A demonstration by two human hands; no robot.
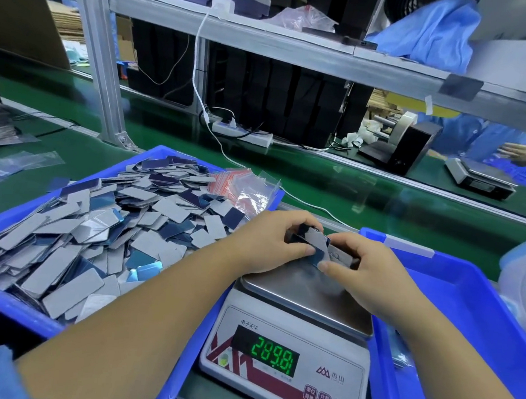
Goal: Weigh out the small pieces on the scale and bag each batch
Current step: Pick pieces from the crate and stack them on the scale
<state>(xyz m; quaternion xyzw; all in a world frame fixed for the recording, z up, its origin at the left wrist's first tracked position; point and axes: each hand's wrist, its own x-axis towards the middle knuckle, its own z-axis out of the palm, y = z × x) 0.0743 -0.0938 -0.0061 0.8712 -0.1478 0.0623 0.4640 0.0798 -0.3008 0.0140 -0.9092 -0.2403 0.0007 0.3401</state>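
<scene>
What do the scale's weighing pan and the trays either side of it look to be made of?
The weighing pan looks like brushed stainless steel: grey, with a dull sheen and soft reflections. The left tray and right tray look like moulded plastic: uniform glossy blue with rounded rims. Neither material is certain from looks alone.

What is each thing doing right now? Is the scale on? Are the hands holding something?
Scale: on, green digits lit.
Scale pan: hands working over it.
Stack of pieces: held between both hands above the pan.
Left hand: fingers curled round the stack.
Right hand: grips the stack.
Blue tray: heaped with loose pieces.
Small bags: piled, unfilled.
</scene>
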